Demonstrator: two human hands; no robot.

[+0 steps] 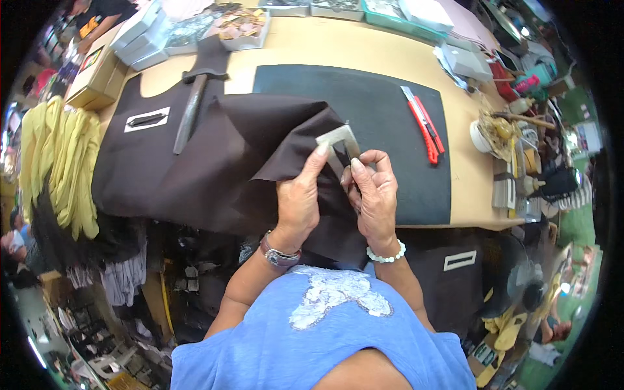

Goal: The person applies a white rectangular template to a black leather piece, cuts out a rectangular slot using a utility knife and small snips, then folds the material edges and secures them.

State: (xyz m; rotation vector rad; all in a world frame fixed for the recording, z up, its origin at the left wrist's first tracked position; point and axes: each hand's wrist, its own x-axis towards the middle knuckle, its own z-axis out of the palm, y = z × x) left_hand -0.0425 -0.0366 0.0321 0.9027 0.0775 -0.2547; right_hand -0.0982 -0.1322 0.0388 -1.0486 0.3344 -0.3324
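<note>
A large sheet of dark brown material (227, 149), like leather or coated cloth, lies across the table with its right end lifted. On that raised part is a pale rectangular frame (342, 134) with a dark strip (342, 153) in its slot. My left hand (298, 203) is closed on the sheet, thumb pressed on the frame's left edge. My right hand (376, 198) pinches at the strip beside the frame's lower right side; its curled fingertips are partly hidden. Farther left, the same sheet carries a second pale frame (146, 119) around a dark slot piece.
A hammer (191, 114) rests on the sheet. A red utility knife (424, 125) lies on the black cutting mat (292, 81). Boxes of small parts (237, 42) line the far edge. Yellow gloves or cloths (58, 156) hang left. Another framed dark piece (460, 260) sits below right.
</note>
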